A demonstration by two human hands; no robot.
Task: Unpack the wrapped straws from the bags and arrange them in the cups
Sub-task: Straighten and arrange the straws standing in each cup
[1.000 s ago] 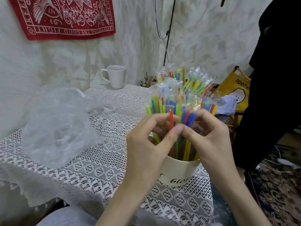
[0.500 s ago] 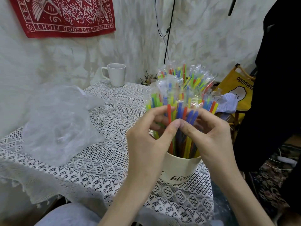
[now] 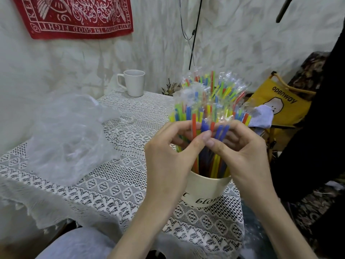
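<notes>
A cream cup [image 3: 205, 191] with dark lettering stands near the table's right front edge, packed with several wrapped straws [image 3: 209, 101] in orange, blue, yellow and green, upright with clear wrapper tips. My left hand [image 3: 168, 157] curls its fingers and thumb round the straws from the left. My right hand [image 3: 240, 146] grips them from the right, thumbs almost touching in front. A second, white mug [image 3: 134, 82] stands empty at the back of the table. A crumpled clear plastic bag [image 3: 69, 135] lies at the left.
A white lace cloth [image 3: 115, 184] covers the table. A red wall hanging [image 3: 78, 15] and dangling cables [image 3: 194, 34] are behind. A yellow bag [image 3: 283, 103] sits at the right, and a person in black clothing [image 3: 321, 128] stands close by.
Both hands stay round the straw bundle and have shifted their fingers slightly among the front straws. The cup and bag have not moved.
</notes>
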